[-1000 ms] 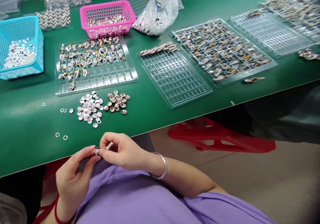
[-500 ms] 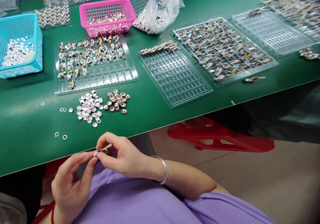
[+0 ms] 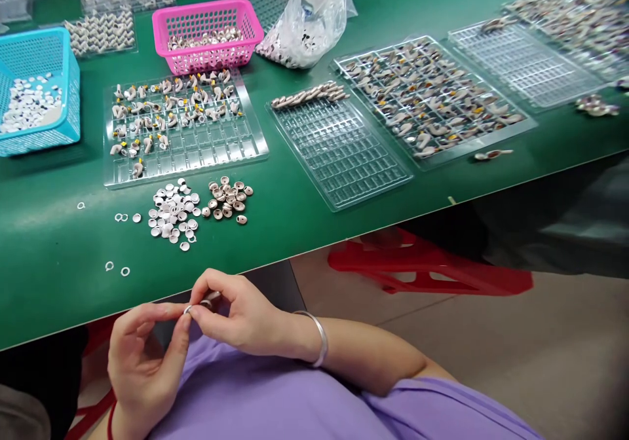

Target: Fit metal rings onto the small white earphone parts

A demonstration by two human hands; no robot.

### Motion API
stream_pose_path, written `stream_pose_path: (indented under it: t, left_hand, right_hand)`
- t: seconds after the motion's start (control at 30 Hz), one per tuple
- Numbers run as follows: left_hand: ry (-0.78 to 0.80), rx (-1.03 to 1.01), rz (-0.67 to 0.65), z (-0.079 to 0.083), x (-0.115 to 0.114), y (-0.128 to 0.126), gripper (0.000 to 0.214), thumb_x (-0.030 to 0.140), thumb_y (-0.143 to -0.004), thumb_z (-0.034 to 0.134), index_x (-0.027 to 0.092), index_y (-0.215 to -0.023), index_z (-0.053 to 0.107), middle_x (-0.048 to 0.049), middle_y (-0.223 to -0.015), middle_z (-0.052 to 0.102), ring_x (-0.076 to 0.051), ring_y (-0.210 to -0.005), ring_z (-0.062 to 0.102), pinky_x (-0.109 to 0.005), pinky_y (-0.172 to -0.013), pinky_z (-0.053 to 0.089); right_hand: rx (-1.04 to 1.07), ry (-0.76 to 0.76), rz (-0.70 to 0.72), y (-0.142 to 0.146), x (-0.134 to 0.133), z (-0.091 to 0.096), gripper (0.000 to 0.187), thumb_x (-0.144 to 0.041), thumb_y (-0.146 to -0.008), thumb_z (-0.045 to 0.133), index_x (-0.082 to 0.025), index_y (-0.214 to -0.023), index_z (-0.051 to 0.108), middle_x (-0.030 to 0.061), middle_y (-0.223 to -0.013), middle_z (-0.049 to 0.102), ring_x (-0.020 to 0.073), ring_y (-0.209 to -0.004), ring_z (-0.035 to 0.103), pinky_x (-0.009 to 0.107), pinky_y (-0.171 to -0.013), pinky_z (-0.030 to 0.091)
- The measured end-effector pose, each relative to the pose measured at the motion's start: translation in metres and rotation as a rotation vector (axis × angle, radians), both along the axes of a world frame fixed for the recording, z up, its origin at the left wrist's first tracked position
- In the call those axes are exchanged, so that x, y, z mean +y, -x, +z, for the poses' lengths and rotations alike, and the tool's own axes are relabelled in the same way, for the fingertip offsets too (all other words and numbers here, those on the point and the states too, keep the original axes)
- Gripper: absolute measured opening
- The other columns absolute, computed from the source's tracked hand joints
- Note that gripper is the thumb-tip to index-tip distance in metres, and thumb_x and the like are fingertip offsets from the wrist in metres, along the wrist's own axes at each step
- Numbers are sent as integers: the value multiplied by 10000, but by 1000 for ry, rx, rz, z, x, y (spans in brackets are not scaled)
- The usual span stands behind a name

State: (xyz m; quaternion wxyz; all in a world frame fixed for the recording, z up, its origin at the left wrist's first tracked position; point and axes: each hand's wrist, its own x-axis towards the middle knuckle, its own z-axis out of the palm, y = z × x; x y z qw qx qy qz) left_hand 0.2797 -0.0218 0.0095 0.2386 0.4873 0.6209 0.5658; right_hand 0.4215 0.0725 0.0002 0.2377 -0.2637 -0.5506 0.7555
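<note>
Above my lap, just off the table edge, both hands meet at the fingertips. My left hand pinches a small white round piece between thumb and forefinger. My right hand grips a small beige, glossy shell part, mostly hidden by its fingers, and its thumb touches the white piece. On the table ahead lie a pile of white round caps and a smaller heap of beige round shells. A few thin white rings are scattered to the left.
Behind the piles sits a clear tray partly filled with curved beige parts. A blue basket, a pink basket and a plastic bag stand farther back. More trays extend right. A red stool is under the table.
My left fingers have straightened slightly and the hand has shifted a little right. The beige part has turned and sits deeper in my right fingers. The whole view has shifted slightly.
</note>
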Motion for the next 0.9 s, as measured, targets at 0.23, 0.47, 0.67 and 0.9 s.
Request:
stream_pose_path:
  t: [0.23, 0.47, 0.67, 0.9]
  left_hand:
    - [129, 76, 18, -3, 8, 10, 351, 105, -776, 738, 219, -1067, 579, 11, -804, 748, -144, -734, 744, -227, -705, 605]
    - [81, 223, 28, -17, 1, 7, 329, 106, -780, 763, 225, -1056, 628, -9, -902, 747, -163, -786, 742, -297, -766, 611]
    - [151, 95, -49, -8, 4, 16, 310, 200, -833, 764, 230, -1116, 639, -30, -970, 752, -189, -839, 757, -310, -754, 646]
    - [159, 231, -122, 4, 11, 17, 158, 161, -850, 722, 264, -970, 735, 14, -884, 691, -114, -737, 678, -192, -637, 585]
  right_hand:
    - [-67, -133, 102, -12, 20, 6, 142, -258, -865, 623, -149, -951, 652, 15, -827, 648, 105, -695, 555, 224, -639, 458]
    - [-66, -95, 65, -10, 16, 0, 67, -189, -827, 623, -153, -880, 640, -27, -714, 576, 90, -633, 489, 223, -599, 409]
    - [55, 146, -22, -7, 16, -2, 135, -253, -824, 688, -161, -868, 600, -21, -755, 582, 91, -666, 510, 232, -639, 424]
    - [170, 346, 3, -2, 15, -7, 293, -390, -814, 765, -166, -887, 590, -17, -785, 591, 92, -697, 529, 237, -681, 449]
